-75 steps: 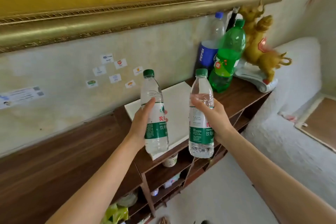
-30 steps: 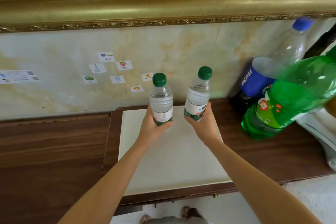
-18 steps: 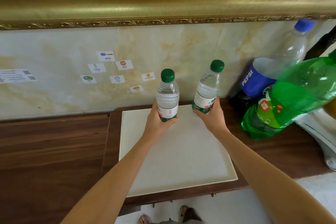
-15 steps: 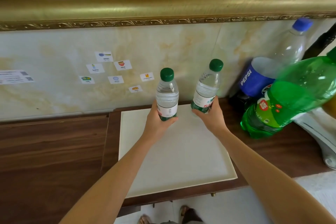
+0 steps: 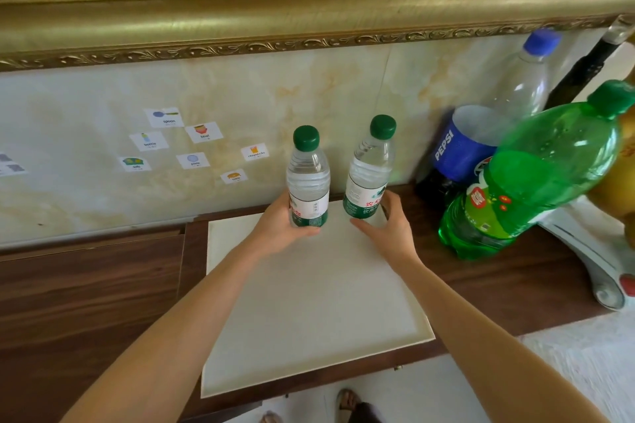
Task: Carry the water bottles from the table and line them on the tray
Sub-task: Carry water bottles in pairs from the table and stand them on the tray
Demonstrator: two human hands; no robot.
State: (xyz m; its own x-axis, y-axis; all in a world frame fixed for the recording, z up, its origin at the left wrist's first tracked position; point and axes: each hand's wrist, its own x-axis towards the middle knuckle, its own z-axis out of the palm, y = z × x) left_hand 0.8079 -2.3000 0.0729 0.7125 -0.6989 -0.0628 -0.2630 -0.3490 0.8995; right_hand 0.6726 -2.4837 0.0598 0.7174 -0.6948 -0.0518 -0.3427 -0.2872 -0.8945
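Two clear water bottles with green caps and green-and-white labels stand upright over the far edge of the white tray [image 5: 309, 302]. My left hand [image 5: 278, 230] is shut around the lower part of the left water bottle [image 5: 307, 178]. My right hand [image 5: 390, 233] cups the base of the right water bottle [image 5: 369, 168], with the thumb across the front and the fingers behind it. The bottles are a small gap apart, side by side. Whether their bases touch the tray is hidden by my hands.
The tray lies on a dark wooden sideboard [image 5: 86, 302] against a marbled wall with small picture stickers [image 5: 192, 148]. Right of the tray stand a large Pepsi bottle [image 5: 481, 141], a large green soda bottle [image 5: 536, 175] and a figurine base [image 5: 598, 261]. A gilded frame [image 5: 309, 17] hangs above.
Both hands have carried the bottles from in front of the sideboard to the tray's far edge and lowered them. My right hand has slid down to its bottle's base.
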